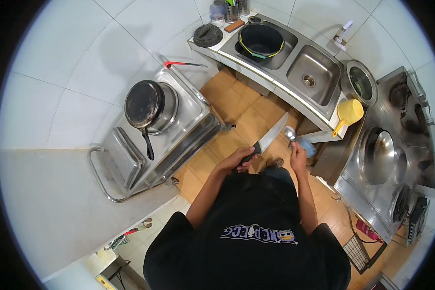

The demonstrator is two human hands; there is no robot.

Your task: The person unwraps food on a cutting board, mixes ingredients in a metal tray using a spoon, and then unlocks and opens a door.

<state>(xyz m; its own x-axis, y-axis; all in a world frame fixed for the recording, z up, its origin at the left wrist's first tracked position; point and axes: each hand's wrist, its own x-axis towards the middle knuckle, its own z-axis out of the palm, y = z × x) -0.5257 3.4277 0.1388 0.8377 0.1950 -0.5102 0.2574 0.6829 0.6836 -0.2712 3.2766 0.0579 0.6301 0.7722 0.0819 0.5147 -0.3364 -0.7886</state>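
Note:
My left hand is closed round the black handle of a large kitchen knife. Its broad blade points forward and to the right, over the tiled floor. In my right hand is a metal spoon, held upright with its shiny bowl at the top; most of its handle is hidden by my fingers. The blade tip and the spoon are close but apart. Just beyond my right hand shows a light-blue translucent object, whose kind I cannot make out.
Ahead, a double sink holds a black basin. A yellow dipper and a metal pot sit at its right end. To the left, a steel cart carries a blackened pan. A stove with a wok stands right.

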